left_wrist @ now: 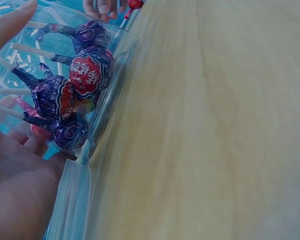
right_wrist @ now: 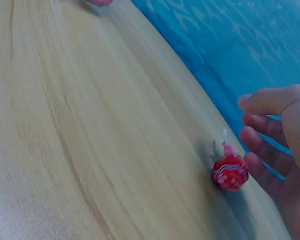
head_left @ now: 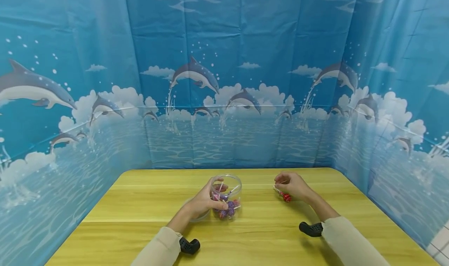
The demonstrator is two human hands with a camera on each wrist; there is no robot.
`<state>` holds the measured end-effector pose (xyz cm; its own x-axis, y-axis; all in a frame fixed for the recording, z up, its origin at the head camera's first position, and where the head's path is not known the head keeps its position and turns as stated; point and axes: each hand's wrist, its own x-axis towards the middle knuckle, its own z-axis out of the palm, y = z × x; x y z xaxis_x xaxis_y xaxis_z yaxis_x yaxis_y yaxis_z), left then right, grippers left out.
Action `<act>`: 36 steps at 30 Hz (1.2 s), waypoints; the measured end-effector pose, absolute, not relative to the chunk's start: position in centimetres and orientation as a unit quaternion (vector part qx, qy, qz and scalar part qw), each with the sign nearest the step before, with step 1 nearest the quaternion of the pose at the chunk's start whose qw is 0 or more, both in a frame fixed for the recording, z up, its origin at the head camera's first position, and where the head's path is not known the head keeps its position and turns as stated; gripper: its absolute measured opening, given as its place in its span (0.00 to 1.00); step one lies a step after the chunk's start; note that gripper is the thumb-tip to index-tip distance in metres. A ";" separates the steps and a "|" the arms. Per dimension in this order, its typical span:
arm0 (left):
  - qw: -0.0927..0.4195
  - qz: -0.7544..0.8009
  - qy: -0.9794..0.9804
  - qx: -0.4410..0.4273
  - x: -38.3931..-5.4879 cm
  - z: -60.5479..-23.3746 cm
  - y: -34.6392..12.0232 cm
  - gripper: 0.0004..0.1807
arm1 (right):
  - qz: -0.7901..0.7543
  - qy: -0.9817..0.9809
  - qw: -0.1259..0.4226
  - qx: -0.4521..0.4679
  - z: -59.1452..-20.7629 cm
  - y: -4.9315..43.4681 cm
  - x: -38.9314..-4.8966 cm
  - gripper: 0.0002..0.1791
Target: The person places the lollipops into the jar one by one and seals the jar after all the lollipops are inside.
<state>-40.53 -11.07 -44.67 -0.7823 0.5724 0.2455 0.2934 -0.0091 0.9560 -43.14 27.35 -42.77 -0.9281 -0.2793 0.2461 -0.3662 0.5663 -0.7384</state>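
My left hand (head_left: 205,200) grips a clear plastic jar (head_left: 227,175) from its left side, the thumb across the front and the fingers behind. Inside the jar are several lollipops (left_wrist: 92,72) in purple and pink wrappers, their white sticks poking in different directions. Farther right, a red-wrapped lollipop (right_wrist: 230,171) lies on the table with its white stick pointing away. Right beside it hovers my right hand (head_left: 294,185), fingers loosely bent; in the right wrist view a gap shows between thumb and fingers, with nothing in it.
A clear round lid (head_left: 200,217) lies on the yellow wood-grain table (head_left: 140,207), partly hidden behind my left hand and the jar. A blue dolphin-print curtain (head_left: 217,141) stands along the table's back and sides. Black wrist devices (head_left: 310,229) sit at both sleeves.
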 end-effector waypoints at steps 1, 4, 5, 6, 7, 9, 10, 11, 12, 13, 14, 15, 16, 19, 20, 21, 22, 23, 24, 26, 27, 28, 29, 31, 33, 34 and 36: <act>0.109 0.639 0.696 0.310 -40.5 -44.6 -11.1 0.48 | 0.425 -0.886 0.053 0.176 -43.1 27.4 -43.3 0.15; 0.109 0.640 0.695 0.308 -40.4 -44.5 -11.1 0.48 | 0.400 -0.898 0.052 0.173 -44.1 27.6 -43.7 0.17; 0.109 0.640 0.695 0.309 -40.4 -44.5 -11.1 0.48 | 0.391 -0.903 0.050 0.172 -44.3 27.7 -43.8 0.17; 0.110 0.640 0.695 0.309 -40.4 -44.5 -11.1 0.48 | 0.384 -0.907 0.046 0.169 -44.6 27.7 -43.9 0.18; 0.111 0.640 0.694 0.309 -40.4 -44.5 -11.0 0.48 | 0.376 -0.910 0.042 0.168 -44.8 27.7 -44.0 0.19; 0.113 0.640 0.694 0.311 -40.4 -44.5 -11.0 0.48 | 0.367 -0.915 0.036 0.165 -44.9 27.5 -44.1 0.22; 0.113 0.639 0.695 0.310 -40.4 -44.5 -11.0 0.48 | 0.365 -0.916 0.035 0.161 -45.0 27.4 -44.1 0.22; 0.114 0.639 0.695 0.311 -40.4 -44.5 -11.0 0.48 | 0.362 -0.918 0.035 0.160 -44.9 27.3 -44.1 0.23; 0.114 0.639 0.695 0.310 -40.4 -44.5 -11.0 0.48 | 0.360 -0.919 0.034 0.158 -44.9 27.3 -44.1 0.22; 0.113 0.639 0.695 0.309 -40.4 -44.5 -11.0 0.48 | 0.360 -0.919 0.032 0.155 -44.8 27.2 -44.1 0.21; 0.112 0.639 0.695 0.311 -40.4 -44.5 -11.0 0.49 | 0.358 -0.920 0.031 0.155 -44.8 27.1 -44.2 0.19; 0.112 0.639 0.695 0.310 -40.4 -44.6 -11.0 0.49 | 0.357 -0.921 0.029 0.151 -44.7 27.0 -44.2 0.16; 0.111 0.639 0.695 0.309 -40.5 -44.6 -11.0 0.49 | 0.355 -0.922 0.027 0.151 -44.7 27.0 -44.3 0.14; 0.112 0.639 0.696 0.309 -40.4 -44.6 -11.1 0.49 | 0.350 -0.925 0.023 0.145 -44.4 27.0 -44.4 0.09; 0.113 0.639 0.696 0.309 -40.4 -44.6 -11.1 0.49 | 0.347 -0.926 0.023 0.147 -44.4 27.0 -44.4 0.09; 0.113 0.639 0.696 0.309 -40.4 -44.5 -11.0 0.49 | 0.347 -0.926 0.023 0.147 -44.2 27.0 -44.4 0.08; 0.114 0.639 0.695 0.309 -40.3 -44.5 -11.0 0.49 | 0.346 -0.926 0.023 0.149 -44.1 27.0 -44.4 0.08; 0.115 0.638 0.696 0.309 -40.3 -44.5 -11.0 0.49 | 0.347 -0.926 0.024 0.147 -44.0 27.0 -44.4 0.07; 0.115 0.638 0.696 0.310 -40.3 -44.5 -11.1 0.49 | 0.348 -0.925 0.025 0.151 -43.9 27.1 -44.3 0.07; 0.115 0.640 0.693 0.311 -40.3 -44.5 -11.1 0.48 | 0.350 -0.923 0.030 0.159 -43.6 27.1 -44.2 0.07; 0.113 0.641 0.693 0.311 -40.3 -44.5 -11.1 0.48 | 0.351 -0.921 0.030 0.163 -43.4 27.1 -44.2 0.07; 0.114 0.641 0.693 0.309 -40.3 -44.5 -11.1 0.48 | 0.353 -0.920 0.030 0.166 -43.3 27.2 -44.1 0.07; 0.115 0.641 0.693 0.308 -40.2 -44.5 -11.1 0.48 | 0.353 -0.919 0.031 0.171 -43.1 27.3 -44.0 0.07; 0.115 0.642 0.694 0.306 -40.3 -44.6 -11.0 0.48 | 0.352 -0.918 0.029 0.182 -42.8 27.6 -43.7 0.08; 0.114 0.641 0.695 0.305 -40.3 -44.7 -11.0 0.49 | 0.352 -0.916 0.028 0.190 -42.4 27.8 -43.5 0.09; 0.115 0.641 0.695 0.305 -40.3 -44.7 -11.0 0.49 | 0.352 -0.916 0.031 0.191 -42.2 27.9 -43.4 0.10; 0.115 0.640 0.695 0.306 -40.4 -44.7 -11.0 0.49 | 0.354 -0.915 0.040 0.189 -41.8 28.2 -43.2 0.10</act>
<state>-40.40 -10.97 -44.75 -0.7862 0.5728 0.2319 0.2784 -0.0067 0.9605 -43.24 28.20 -41.82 -0.9252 -0.3176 0.2079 -0.3747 0.6773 -0.6332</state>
